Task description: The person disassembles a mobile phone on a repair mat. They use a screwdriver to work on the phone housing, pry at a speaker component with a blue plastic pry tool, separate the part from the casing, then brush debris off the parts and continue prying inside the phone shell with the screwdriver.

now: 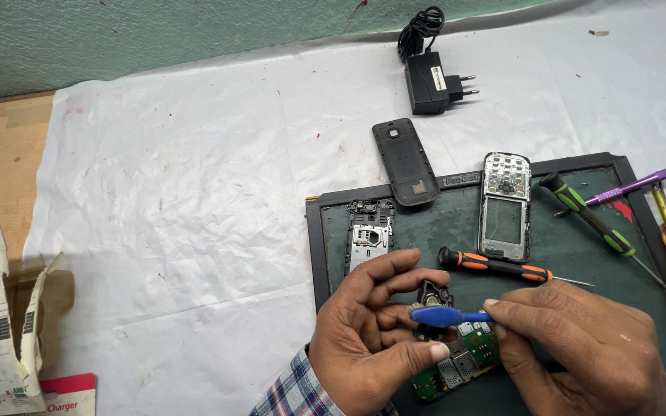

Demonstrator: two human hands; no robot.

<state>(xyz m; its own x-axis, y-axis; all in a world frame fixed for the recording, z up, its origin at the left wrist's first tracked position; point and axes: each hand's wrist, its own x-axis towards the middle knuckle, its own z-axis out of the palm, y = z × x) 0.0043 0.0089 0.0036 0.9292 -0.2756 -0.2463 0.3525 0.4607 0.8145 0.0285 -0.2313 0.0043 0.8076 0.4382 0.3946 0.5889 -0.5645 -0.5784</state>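
Phone's already stripped, shells upper middle of frame; left hand (368,339) pinches green rectangular circuit board (460,360), right hand (587,347) clamps small blue-headed plastic brush (445,316), cleaning underway.

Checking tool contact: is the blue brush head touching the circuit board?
Touching. The head view shows the blue brush head lying against the top of the green circuit board, no gap visible.

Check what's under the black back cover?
The back cover lies half on the white sheet, its lower end overlapping the dark mat's top rim. Anything beneath it is hidden. Just below it on the mat sits a phone frame.
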